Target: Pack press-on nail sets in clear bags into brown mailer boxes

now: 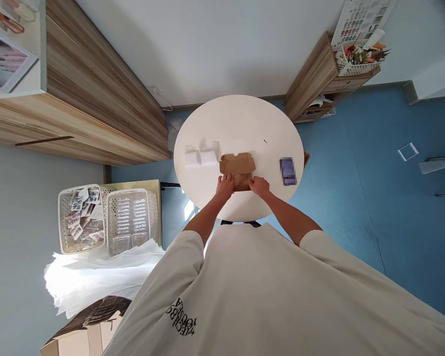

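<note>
On a round white table lies a small brown cardboard box, its flap lid folded open toward the far side. At the box's left near side my left hand grips the cardboard wall with closed fingers. My right hand pinches the right near corner. Between the hands the inside of the box shows plain brown; I cannot make out anything in it. Left of the box sit two small white packets with clear wrapping around them.
A phone-like item, pixelated, lies at the table's right side. White baskets with packaged pieces and clear plastic cases stand at lower left, beside white sheets. Wooden cabinets rise at left; another cabinet is at back right.
</note>
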`<state>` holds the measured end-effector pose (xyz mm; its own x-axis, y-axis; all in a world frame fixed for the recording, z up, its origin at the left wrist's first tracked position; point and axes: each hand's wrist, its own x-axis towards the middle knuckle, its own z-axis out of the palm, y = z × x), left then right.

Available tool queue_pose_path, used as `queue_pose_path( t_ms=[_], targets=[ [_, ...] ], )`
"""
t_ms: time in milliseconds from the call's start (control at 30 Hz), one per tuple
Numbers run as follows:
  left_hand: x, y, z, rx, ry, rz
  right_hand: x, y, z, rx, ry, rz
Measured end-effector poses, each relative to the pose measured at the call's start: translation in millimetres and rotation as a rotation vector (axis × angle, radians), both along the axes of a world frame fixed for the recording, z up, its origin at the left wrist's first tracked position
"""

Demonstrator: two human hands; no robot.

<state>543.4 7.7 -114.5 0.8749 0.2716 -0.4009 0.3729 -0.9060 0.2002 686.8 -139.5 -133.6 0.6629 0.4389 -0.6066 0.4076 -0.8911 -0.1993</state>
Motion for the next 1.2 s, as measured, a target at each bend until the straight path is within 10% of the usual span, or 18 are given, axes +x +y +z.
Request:
queue_pose_path(
  t_ms=[733,1000,1200],
  targets=[
    [-7.3,4.9,-1.6,-0.051,-0.032,0.016,5.4,-1.0,25.7,0.139,-0.115,0.117],
    [-17.1,6.3,-18.7,-0.075,-0.090,0.041,-6.2,29.0,15.4,0.185,-0.127,0.616],
    [-21.5,6.8,-13.7,-0.084,-0.127,0.037,-8.9,13.7,0.0,0.098,-0.227,0.701]
  ],
)
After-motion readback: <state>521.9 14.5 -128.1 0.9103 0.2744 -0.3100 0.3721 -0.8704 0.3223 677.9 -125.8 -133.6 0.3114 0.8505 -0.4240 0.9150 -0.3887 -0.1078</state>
